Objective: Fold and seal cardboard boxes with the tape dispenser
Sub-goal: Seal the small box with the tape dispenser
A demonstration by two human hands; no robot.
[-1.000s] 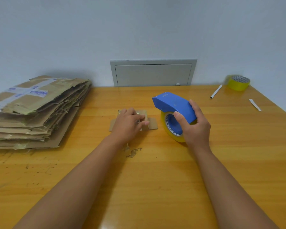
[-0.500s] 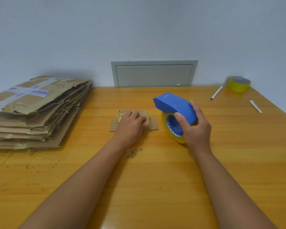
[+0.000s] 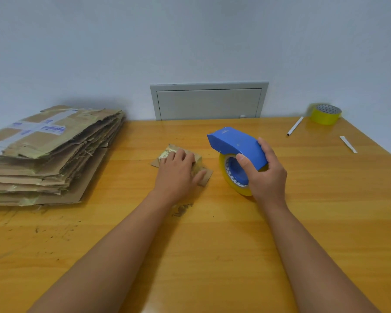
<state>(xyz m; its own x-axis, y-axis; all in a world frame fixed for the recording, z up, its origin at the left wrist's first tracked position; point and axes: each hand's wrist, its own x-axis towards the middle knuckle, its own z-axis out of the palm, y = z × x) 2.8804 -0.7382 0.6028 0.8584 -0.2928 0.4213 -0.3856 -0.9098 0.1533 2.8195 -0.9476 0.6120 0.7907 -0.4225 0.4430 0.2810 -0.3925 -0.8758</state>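
A small flattened cardboard box point(image 3: 198, 159) with old tape on it lies at the middle of the wooden table point(image 3: 212, 245). My left hand point(image 3: 177, 175) rests on top of it, fingers curled over its far part and thumb on its right flap. To the right, my right hand point(image 3: 265, 175) grips the blue tape dispenser point(image 3: 233, 143), which stands on the table with its yellowish tape roll point(image 3: 229, 177) below. The dispenser's nose points left, towards the box, with a gap between them.
A tall stack of flattened cardboard boxes point(image 3: 45, 152) fills the table's left side. At the far right lie a yellow tape roll point(image 3: 325, 114), a white pen point(image 3: 295, 125) and a paper strip point(image 3: 348, 143). Cardboard crumbs point(image 3: 182, 208) lie near my left wrist. A grey wall panel point(image 3: 209, 101) stands behind.
My left hand has turned the small box a little, so its left end now sits farther back and its right flap nearer. The right hand and dispenser have stayed put.
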